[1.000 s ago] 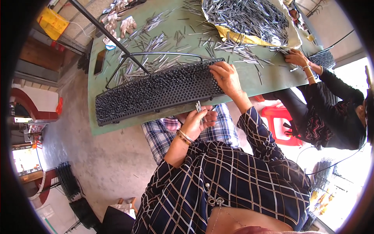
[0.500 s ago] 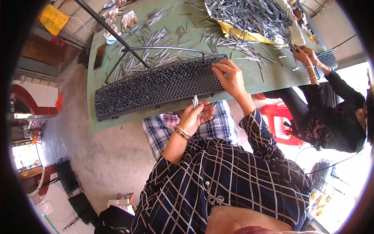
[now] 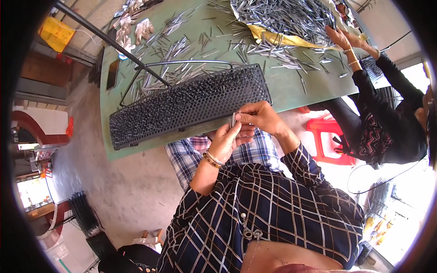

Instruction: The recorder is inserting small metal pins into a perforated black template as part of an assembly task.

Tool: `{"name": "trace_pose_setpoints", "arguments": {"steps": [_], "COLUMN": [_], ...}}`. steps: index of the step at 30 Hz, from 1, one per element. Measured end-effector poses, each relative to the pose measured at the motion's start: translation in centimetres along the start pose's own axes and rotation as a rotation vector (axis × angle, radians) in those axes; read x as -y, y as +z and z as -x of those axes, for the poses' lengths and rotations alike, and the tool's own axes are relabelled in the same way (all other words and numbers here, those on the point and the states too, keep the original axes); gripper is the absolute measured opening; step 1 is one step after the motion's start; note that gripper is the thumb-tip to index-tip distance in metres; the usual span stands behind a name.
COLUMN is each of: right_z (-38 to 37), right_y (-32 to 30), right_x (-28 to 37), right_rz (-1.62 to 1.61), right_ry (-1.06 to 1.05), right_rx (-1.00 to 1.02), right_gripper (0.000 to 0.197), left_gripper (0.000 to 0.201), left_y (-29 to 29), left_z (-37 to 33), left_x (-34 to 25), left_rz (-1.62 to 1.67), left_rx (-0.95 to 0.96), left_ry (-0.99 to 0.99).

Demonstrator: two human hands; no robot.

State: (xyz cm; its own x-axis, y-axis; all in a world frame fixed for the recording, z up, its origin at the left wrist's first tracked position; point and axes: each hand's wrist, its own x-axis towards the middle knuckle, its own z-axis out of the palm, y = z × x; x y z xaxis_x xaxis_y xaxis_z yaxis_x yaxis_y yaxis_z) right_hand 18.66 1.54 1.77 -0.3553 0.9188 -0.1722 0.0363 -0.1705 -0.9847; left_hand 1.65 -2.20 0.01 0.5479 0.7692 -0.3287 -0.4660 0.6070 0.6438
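My left hand is closed around a small bunch of thin grey metal rods, which stick up from between thumb and fingers. Over it, my right hand pinches at the upper ends of those rods, so the two hands meet. Just beyond them lies a long black perforated rack at the table's near edge. Short dark rods stand packed in many of its holes, most densely on the left and along the far side. Bare holes show along the near side and toward the right.
The green tabletop carries scattered loose rods and a big heap of rods on a yellow-edged sheet. A phone and work gloves lie at left. At right, a co-worker's hands reach to the heap, near a red stool.
My right hand has come from the rack's right end down to the rods in my left hand. The co-worker's hands have moved up and left to the heap.
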Motion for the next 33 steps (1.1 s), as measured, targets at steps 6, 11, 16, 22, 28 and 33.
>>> {"name": "trace_pose_setpoints", "arguments": {"steps": [6, 11, 16, 22, 28, 33], "right_z": [0.2, -1.2, -4.3, -6.1, -6.3, -6.7], "right_y": [-0.5, -3.1, -6.4, -7.3, -7.1, -7.5], "right_x": [-0.1, 1.7, 3.3, 2.0, 0.7, -1.3], "right_rz": [-0.064, -0.087, 0.463, 0.586, 0.384, 0.235], "right_ry": [0.020, -0.088, -0.455, -0.488, -0.383, -0.312], "right_rx": [-0.109, -0.340, -0.466, -0.335, -0.379, -0.409], "right_gripper": [0.022, 0.021, 0.018, 0.016, 0.017, 0.019], "left_gripper": [0.034, 0.036, 0.034, 0.033, 0.032, 0.031], "left_y": [0.2, -0.1, 0.0, -0.1, -0.4, 0.1], "left_z": [-0.7, -0.8, -0.3, -0.1, -0.2, -0.3], "left_x": [0.1, 0.0, 0.5, 0.4, 0.4, 0.2], "left_rz": [-0.016, -0.033, -0.006, 0.008, 0.046, 0.026], "left_rx": [-0.070, -0.066, -0.103, -0.107, -0.110, -0.128], "left_ry": [0.021, 0.042, -0.049, -0.065, -0.085, -0.101]}}
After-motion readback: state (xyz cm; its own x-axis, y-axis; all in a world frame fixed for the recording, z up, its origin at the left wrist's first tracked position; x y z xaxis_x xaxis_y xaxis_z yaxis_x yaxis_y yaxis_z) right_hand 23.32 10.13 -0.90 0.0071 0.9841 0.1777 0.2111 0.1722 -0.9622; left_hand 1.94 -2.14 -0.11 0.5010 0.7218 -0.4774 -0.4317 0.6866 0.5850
